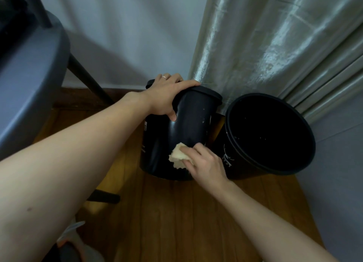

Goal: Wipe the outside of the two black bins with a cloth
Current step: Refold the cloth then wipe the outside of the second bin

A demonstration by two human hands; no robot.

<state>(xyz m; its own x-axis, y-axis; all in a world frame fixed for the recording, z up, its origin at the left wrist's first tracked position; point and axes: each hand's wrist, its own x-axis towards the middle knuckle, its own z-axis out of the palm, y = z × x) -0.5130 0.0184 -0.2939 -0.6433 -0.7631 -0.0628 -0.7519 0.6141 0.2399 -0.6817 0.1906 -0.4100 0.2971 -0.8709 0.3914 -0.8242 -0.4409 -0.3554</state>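
Under the right fingers (pixel 193 152) a pale cloth (pixel 179 158) is pressed flat against the lower wall of the left bin (pixel 188 124); the right hand (pixel 206 163) has its fingers curled over the cloth, gripping it against the black plastic, near the bin's base. Above, the left hand (pixel 169 96) is clamped over that bin's rim, fingers wrapped across the top and thumb pressing the outer wall, tipping the bin away from the person so its side faces up; it holds nothing else. Just right of the cloth hand stands the right bin (pixel 275 163), leaning with its open mouth toward the camera, close beside the first, perhaps touching it low down, though I cannot tell.

By my reading the job is in its first half: the wipe is on the left bin's side, pale specks show higher on that wall toward the rim, and the far side is hidden, so I cannot say it is clean; the right bin has no hand on it and, as far as can be judged, is yet to be wiped.

Count: two black bins; one cloth; two hands, one ring on the left.

Beyond the fingers lie the wooden floor (pixel 186 212), a shiny curtain (pixel 275 45) behind the bins, and a grey chair (pixel 29 65) off to the left.
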